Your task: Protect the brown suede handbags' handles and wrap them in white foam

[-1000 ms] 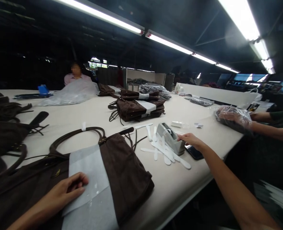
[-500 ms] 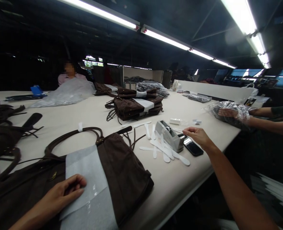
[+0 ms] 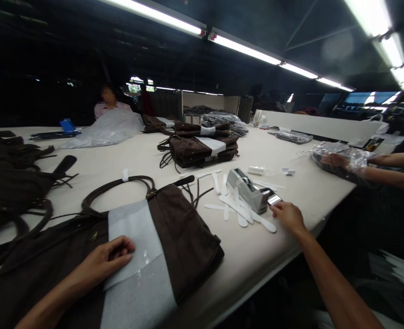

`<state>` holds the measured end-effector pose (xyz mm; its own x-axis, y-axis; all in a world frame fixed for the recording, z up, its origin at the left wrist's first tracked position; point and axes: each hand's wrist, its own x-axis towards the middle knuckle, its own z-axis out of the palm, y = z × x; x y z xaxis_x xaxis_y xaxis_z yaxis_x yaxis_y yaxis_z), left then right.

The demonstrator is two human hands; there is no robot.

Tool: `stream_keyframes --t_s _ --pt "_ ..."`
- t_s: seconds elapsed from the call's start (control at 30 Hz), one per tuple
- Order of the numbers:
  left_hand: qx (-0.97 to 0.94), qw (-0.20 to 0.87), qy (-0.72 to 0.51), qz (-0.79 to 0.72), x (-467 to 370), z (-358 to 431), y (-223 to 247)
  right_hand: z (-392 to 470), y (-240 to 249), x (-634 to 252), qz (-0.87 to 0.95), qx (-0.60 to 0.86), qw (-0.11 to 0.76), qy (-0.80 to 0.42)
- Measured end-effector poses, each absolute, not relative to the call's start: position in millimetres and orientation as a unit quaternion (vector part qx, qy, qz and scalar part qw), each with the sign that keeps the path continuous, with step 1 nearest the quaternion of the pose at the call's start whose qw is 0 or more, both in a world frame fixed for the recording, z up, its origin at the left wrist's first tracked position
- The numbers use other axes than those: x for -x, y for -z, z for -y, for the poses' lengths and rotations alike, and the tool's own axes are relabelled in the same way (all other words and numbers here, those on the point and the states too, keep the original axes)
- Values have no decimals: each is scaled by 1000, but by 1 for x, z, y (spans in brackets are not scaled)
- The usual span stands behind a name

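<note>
A dark brown handbag point(image 3: 184, 237) lies before me, with a pale wrapping sheet point(image 3: 136, 274) around its middle. Loosely curled, my left hand point(image 3: 111, 256) rests on that sheet with the thumb apart from the fingers and nothing in it. My right hand point(image 3: 289, 217) is pinched closed beside the grey tape dispenser point(image 3: 246, 192), at its front end. What the fingertips hold is too small to make out. Just beyond them shows part of a phone point(image 3: 273, 197), its screen shining and the rest hidden by the hand. White plastic strips point(image 3: 236, 208) lie scattered around the dispenser.
Wrapped brown bags point(image 3: 205, 148) are stacked mid-table, and more dark bags point(image 3: 13, 183) lie at left. A clear roll point(image 3: 256, 170) is behind the dispenser. At right, a co-worker's hands press a plastic-wrapped bundle point(image 3: 338, 157). Another person point(image 3: 109, 107) is across the table.
My right hand has moved down and nearer me, from beside the dispenser's end to over the phone. My left hand stays on the sheet. The whole view has shifted slightly.
</note>
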<state>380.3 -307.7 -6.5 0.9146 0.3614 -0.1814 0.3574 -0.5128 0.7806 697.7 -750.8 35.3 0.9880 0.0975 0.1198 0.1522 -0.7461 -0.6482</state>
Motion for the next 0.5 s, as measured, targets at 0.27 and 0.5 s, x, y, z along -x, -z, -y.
stream_keyframes --t_s 0.27,0.5 --pt "-819 537 -21 -202 -376 326 -14 706 -72 -592 98 869 482 57" --pt "-807 560 -44 -183 -368 320 2 547 -67 -453 251 714 552 -351"
